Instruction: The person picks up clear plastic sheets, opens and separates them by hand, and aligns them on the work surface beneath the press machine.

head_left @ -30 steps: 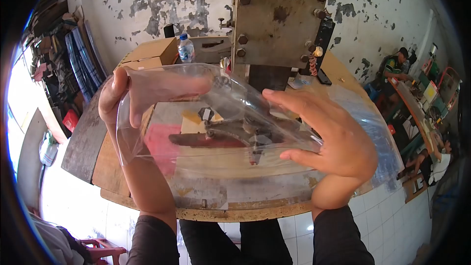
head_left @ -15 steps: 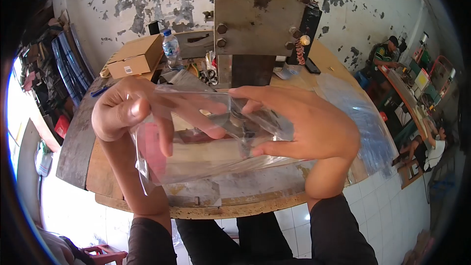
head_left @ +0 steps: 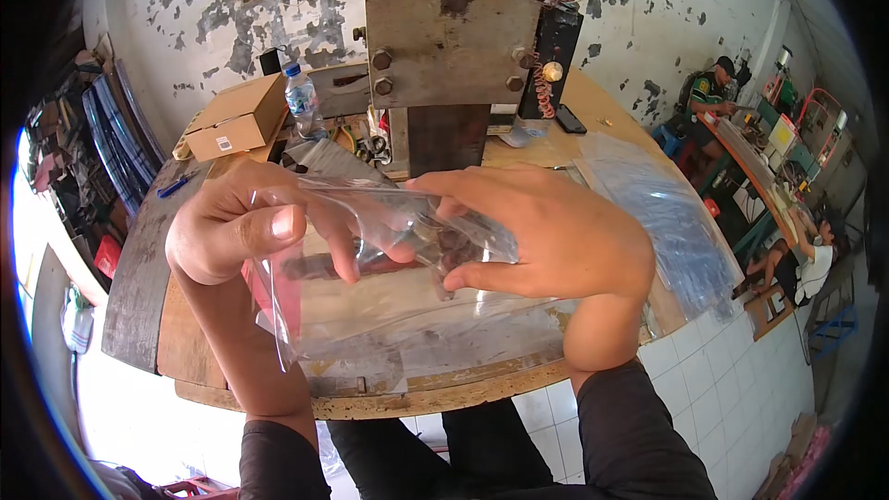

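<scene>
A clear, glossy plastic sheet, bent or folded along its top, is held up between my two hands above the table's front. My left hand grips its left end, thumb on the near side and fingers seen through the film. At the right end, my right hand pinches the plastic between thumb and fingers. Whether the piece has one layer or more, I cannot tell. A reddish patch shows through its left part.
Behind stands a bolted metal press. Around it are a cardboard box, water bottle, scissors, phone and blue pen. Stacked clear sheets lie right on the wooden table. Two people sit at the far right.
The view has shifted, so the press and table items appear farther left. My left thumb has moved slightly across the plastic, and the film's upper part has flexed. Both hands keep their hold.
</scene>
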The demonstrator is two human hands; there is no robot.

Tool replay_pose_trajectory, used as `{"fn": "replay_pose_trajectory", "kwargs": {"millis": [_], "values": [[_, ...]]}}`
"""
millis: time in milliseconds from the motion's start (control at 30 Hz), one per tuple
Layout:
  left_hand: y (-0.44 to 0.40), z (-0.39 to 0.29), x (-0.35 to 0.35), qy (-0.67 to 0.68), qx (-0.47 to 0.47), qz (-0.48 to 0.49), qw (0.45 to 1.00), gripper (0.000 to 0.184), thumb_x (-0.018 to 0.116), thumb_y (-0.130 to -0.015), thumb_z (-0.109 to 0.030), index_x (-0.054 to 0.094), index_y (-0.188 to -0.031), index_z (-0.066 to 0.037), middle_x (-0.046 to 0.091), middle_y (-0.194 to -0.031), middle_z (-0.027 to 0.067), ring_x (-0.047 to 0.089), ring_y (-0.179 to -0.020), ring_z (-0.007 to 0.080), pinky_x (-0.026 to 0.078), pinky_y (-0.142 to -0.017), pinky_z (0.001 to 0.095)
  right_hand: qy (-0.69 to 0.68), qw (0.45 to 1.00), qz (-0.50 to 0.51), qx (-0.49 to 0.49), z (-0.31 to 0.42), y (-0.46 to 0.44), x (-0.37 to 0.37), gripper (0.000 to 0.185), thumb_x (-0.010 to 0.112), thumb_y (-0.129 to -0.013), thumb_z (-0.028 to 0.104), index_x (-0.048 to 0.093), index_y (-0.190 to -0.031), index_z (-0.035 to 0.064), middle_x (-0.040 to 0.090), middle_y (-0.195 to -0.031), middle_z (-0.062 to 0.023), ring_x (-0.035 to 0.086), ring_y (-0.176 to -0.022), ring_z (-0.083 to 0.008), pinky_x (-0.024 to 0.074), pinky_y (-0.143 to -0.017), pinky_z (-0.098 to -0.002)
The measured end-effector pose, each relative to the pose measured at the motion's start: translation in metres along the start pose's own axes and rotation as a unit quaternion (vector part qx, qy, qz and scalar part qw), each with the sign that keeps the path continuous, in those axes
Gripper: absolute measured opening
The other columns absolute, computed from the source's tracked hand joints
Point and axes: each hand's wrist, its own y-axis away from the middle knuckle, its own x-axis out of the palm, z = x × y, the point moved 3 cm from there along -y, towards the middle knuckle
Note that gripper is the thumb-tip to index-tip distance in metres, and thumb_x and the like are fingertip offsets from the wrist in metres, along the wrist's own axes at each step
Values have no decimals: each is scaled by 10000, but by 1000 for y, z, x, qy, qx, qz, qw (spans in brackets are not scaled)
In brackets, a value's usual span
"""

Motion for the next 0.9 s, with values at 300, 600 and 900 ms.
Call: {"fn": "replay_pose_trajectory", "kwargs": {"millis": [300,600,900], "values": [[-12,-12,41,-101,-35,-1,994,252,670,-980,-169,783,-956,55,790,-1061,225,735,-1150,365,545,-1029,469,112,991,-35,61,13,3,10,804,858,-817,285,520,-1529,130,721,-1157,-145,676,-1066,-374,530,-925,-464],[-38,-17,113,-393,-119,-149,900,438,939,-755,-440,742,-797,-51,737,-806,75,730,-768,292,575,-782,399,215,968,-44,122,26,7,17,734,774,-763,62,550,-1462,80,700,-1139,-127,669,-1056,-352,521,-934,-460],[-38,-13,108,-399,-113,-157,896,399,922,-772,-396,731,-744,-47,737,-792,91,725,-787,309,554,-733,413,215,971,-30,99,25,2,21,742,763,-727,29,555,-1439,63,681,-1092,-113,666,-1040,-337,514,-936,-439]]}}
